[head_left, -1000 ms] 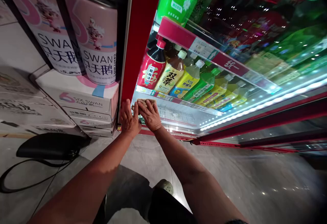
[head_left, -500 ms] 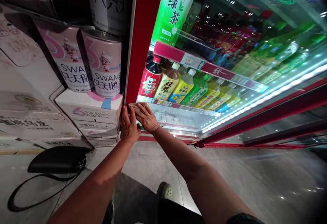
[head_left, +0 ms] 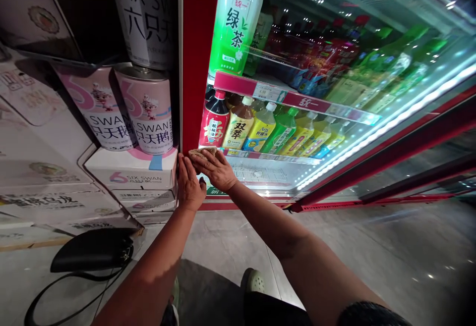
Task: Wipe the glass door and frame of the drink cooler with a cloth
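My right hand (head_left: 218, 170) presses a folded brown cloth (head_left: 202, 152) against the red edge of a drinks cooler, its fingers laid over the cloth. Just left of it, my left hand (head_left: 191, 185) rests along the red cooler frame (head_left: 197, 53), fingers stretched upward and empty as far as I can see. Its thumb points toward the right wrist. Above the cloth, a bottle with a red label (head_left: 214, 123) stands at the left end of the lower shelf, and a green tea bottle (head_left: 234, 28) is on the shelf above.
Several bottles line the cooler's lower shelf (head_left: 267, 156). Left of the frame, pink cans (head_left: 147, 113) stand on a white carton (head_left: 132, 167) among stacked boxes. A black bag (head_left: 92, 249) with a strap lies on the grey tiled floor (head_left: 334, 246).
The view has tilted, so the cooler, cans and bag appear shifted. Both hands stay at nearly the same spot on the frame, the cloth still under the right hand.
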`<state>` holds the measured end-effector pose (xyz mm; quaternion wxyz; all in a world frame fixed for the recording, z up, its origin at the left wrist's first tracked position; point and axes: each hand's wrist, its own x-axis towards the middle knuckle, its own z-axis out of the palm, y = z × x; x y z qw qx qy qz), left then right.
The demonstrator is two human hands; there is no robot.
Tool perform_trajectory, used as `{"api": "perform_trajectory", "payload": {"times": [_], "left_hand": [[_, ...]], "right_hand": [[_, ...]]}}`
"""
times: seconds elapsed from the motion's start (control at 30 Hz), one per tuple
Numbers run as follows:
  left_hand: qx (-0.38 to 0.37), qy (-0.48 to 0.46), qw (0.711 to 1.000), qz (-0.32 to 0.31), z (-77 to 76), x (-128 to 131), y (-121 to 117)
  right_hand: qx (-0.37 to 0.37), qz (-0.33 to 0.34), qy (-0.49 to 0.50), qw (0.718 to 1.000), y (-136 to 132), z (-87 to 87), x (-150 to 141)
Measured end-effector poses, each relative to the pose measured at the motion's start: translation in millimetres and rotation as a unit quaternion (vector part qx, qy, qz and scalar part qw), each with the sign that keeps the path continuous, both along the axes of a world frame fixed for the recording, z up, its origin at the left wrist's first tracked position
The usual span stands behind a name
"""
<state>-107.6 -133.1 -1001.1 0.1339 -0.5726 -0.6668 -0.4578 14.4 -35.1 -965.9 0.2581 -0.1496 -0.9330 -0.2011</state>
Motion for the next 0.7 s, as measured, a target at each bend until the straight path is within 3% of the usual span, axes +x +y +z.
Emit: {"api": "perform_trajectory", "payload": {"times": [0.13,0.33,0.43,0.57,0.7], "left_hand": [[-0.023,-0.015,1.000,-0.001,1.1,-2.1,1.7],[-0.009,0.008,1.000,-0.006,7.1,-1.1,7.7],[0.001,0.018,1.000,0.007,9.3,-0.3,12.5],[-0.007,0.011,1.000,-0.004,7.5,-2.6,14.4],[-0.023,-0.003,1.000,-0.014,8.7,-2.5,12.1]], "right_hand": [[-0.009,-0.011,-0.014,1.000,2.6,-1.8,13.8],[-0.014,-0.044,0.006,0.999,5.6,24.5,20.4],[0.012,-0.049,0.037,0.998,6.9,17.3,24.7],[0.017,-0.008,0.003,1.000,9.7,-0.2,41.1],[0.023,-0.029,0.017,0.999,13.5,8.9,58.3]]}}
